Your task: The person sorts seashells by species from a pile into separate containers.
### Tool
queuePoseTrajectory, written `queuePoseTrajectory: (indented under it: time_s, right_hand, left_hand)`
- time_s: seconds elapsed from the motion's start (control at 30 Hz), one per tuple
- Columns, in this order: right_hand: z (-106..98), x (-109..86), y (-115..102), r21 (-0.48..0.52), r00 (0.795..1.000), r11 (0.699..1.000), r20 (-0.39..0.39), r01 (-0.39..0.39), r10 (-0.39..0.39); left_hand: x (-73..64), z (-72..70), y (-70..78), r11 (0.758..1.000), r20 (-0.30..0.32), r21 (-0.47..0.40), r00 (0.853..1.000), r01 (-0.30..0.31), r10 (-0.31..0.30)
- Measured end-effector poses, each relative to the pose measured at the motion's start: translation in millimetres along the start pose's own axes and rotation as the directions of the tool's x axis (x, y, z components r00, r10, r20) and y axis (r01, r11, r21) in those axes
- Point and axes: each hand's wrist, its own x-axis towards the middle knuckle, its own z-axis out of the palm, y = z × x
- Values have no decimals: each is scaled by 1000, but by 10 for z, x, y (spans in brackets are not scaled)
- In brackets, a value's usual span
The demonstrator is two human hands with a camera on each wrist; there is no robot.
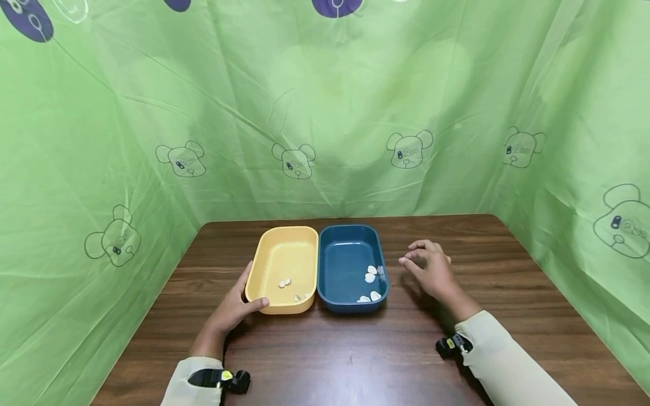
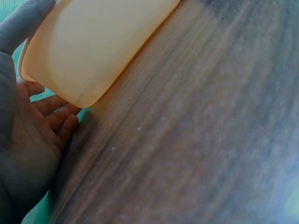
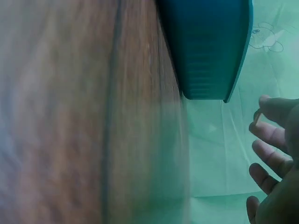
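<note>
My left hand (image 1: pixel 235 304) grips the yellow tray (image 1: pixel 282 309) at its near left corner, thumb over the rim and fingers along the outer side. A few small pale shells (image 1: pixel 285 283) lie inside that tray. Right beside it stands a blue tray (image 1: pixel 350 308), holding several white shells (image 1: pixel 370 277) toward its near right end. To the right of the blue tray, my right hand (image 1: pixel 431 273) hovers above the table. In the right wrist view its thumb and index finger pinch a small thin piece (image 3: pixel 257 116), which looks like a shell but is mostly hidden.
Both trays sit on a brown wood-grain table (image 1: pixel 325 349), near its back edge. A green curtain (image 1: pixel 345 186) printed with bear faces hangs behind the table and along both sides. Each wrist wears a black strap with a small camera (image 1: pixel 238 382).
</note>
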Motion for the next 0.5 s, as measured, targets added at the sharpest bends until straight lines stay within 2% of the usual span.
queuePoseTrajectory:
  time_s: [0.23,0.5]
  right_hand:
    - [13,52,-112,10,997,997,-36,70,-70]
    - [41,140,-333,36,989,989,-28,146,-145]
  left_hand:
    - [-1,9,-13,1000,0,-3,1000,-14,14]
    - [6,6,-4,999,3,-17,1000,-27,27]
